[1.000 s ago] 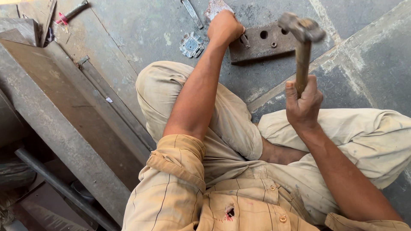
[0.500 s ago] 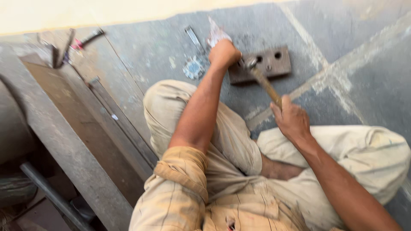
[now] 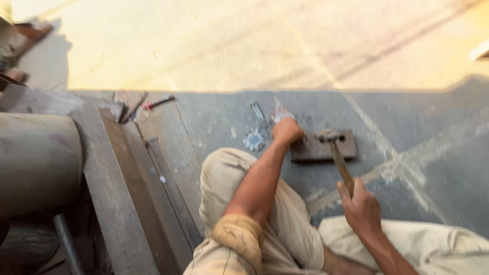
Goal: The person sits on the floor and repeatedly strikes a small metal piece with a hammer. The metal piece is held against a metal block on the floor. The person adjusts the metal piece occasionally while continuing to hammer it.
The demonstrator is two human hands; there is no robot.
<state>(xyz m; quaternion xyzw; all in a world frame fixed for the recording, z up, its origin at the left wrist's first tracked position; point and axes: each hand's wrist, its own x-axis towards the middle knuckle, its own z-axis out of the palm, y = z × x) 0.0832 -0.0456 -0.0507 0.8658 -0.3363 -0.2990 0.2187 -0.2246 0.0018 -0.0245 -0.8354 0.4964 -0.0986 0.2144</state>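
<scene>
I sit on a grey concrete floor with my legs folded. My right hand [image 3: 360,204] grips the wooden handle of a hammer [image 3: 340,162], whose metal head rests down on a flat steel block with holes [image 3: 318,148]. My left hand [image 3: 287,130] is closed at the block's left end, apparently holding a small piece there; the piece itself is hidden by the fingers and blur.
A round toothed metal part [image 3: 253,139] and a small flat metal strip [image 3: 257,112] lie left of the block. A red-handled tool [image 3: 155,103] lies further left. A long steel channel [image 3: 117,193] and a thick pipe [image 3: 35,163] run along my left side. Sunlit floor lies beyond.
The hammer came down from a raised position onto the steel block. My head tilted up, so the sunlit floor beyond now fills the top. My left hand stayed at the block.
</scene>
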